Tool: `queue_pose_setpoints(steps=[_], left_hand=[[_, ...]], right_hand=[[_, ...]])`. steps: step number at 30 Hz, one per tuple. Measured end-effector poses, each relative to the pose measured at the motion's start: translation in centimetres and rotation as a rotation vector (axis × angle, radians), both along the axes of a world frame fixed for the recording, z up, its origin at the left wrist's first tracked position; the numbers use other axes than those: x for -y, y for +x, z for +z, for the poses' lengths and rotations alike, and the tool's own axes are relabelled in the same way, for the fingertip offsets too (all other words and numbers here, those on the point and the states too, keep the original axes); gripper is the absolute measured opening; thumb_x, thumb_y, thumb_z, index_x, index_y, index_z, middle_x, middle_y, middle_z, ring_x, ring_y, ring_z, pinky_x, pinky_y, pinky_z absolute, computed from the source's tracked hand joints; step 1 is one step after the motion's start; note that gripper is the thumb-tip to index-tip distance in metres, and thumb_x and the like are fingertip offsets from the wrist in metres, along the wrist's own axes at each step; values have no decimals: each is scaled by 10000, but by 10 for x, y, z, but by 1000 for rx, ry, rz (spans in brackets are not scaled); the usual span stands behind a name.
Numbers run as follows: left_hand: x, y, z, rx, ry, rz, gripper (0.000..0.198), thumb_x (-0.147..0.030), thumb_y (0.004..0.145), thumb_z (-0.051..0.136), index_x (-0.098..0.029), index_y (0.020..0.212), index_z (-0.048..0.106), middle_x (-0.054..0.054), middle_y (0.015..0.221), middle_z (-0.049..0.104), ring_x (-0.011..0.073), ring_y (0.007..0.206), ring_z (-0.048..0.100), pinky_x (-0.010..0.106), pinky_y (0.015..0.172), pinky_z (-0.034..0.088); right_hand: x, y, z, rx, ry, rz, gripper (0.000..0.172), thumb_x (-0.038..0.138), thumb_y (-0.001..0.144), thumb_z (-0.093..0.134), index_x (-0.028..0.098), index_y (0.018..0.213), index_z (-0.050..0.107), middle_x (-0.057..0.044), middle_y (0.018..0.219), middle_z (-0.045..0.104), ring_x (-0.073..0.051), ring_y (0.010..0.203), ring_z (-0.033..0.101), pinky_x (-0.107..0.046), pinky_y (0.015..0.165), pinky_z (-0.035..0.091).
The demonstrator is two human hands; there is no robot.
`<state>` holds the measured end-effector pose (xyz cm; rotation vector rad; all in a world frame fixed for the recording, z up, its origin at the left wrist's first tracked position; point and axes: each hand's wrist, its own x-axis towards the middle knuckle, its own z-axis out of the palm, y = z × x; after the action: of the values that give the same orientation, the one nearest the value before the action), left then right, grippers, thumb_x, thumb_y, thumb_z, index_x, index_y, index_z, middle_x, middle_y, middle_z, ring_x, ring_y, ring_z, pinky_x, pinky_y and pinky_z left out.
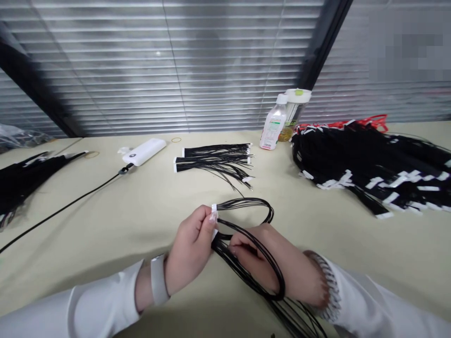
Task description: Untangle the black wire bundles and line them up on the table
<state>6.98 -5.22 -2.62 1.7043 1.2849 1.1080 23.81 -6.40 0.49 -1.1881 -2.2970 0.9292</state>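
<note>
My left hand (192,249) is closed on the white-connector end of a black wire harness (255,232), thumb pressed on the connectors. From there the thin black wires loop out to the right, and a longer bundle trails down toward the bottom edge. My right hand (271,260) sits inside the loop, its fingers curled at the wires just right of the connectors. Its fingertips are partly hidden behind the wires. Beyond the hands lie short black wire bundles (211,162) with white ends.
A white power bank (146,151) with a black cable stands at back left. A bottle (274,124) and a clear cup (294,112) are by the blinds. A large heap of black harnesses (366,159) covers the right side; another black bundle (31,176) lies at far left.
</note>
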Motion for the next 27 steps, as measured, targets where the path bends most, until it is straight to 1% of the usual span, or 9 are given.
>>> queue_pose_setpoints(steps=[6,8,11,13,16,19,22,25,27], left_hand=[[-1,2,5,-78,-65,-31,311,-340,911,362,-192,639,376,-53,555,368,100,524,344,214,490,310],[-2,4,6,-94,-66,-8,300,-336,904,369,-190,642,387,-52,551,375,98,511,349,208,471,312],[-3,6,7,-19,-143,61,322,-395,901,364,-196,648,383,-66,525,353,81,428,333,190,390,301],[-5,6,6,62,-229,106,347,-459,893,358,-202,662,385,-78,513,331,73,373,332,182,333,304],[-7,7,5,125,-282,154,372,-517,873,366,-202,683,418,-75,533,341,78,368,374,180,302,347],[-8,7,5,140,-287,172,379,-525,870,370,-199,688,433,-73,536,355,78,367,396,175,299,352],[-8,7,5,156,-291,165,378,-521,872,368,-198,687,434,-77,515,348,77,348,393,173,297,334],[-7,7,5,155,-282,146,380,-521,869,374,-195,685,439,-72,509,362,79,353,393,176,308,326],[-6,7,5,153,-276,128,378,-514,870,376,-194,677,432,-72,498,359,81,359,387,178,323,320]], right_hand=[[-1,-1,-8,236,115,-1,194,144,740,443,189,554,415,56,490,372,-85,461,268,-230,463,237],[-3,3,-6,323,151,-20,186,147,716,463,192,536,443,47,482,422,-89,448,295,-239,468,247],[-7,15,5,452,258,-82,195,164,745,487,196,555,517,16,554,564,-106,480,433,-250,495,280],[-10,25,13,568,355,-184,219,158,770,492,202,566,558,-3,587,616,-134,524,517,-260,498,279],[-15,38,20,670,601,-415,185,223,793,518,217,646,630,-10,505,597,-164,456,524,-273,449,234],[-17,47,23,526,828,-525,141,256,794,547,212,772,679,12,452,567,-156,390,496,-272,421,263],[-17,51,26,227,939,-538,134,190,797,561,180,843,686,-16,616,663,-153,505,584,-278,496,410],[-16,49,30,-209,834,-542,177,149,799,579,170,944,678,-83,985,682,-200,898,637,-315,754,503],[-16,46,28,-528,643,-536,181,163,828,565,213,965,673,-66,1066,648,-198,990,608,-348,830,501]])
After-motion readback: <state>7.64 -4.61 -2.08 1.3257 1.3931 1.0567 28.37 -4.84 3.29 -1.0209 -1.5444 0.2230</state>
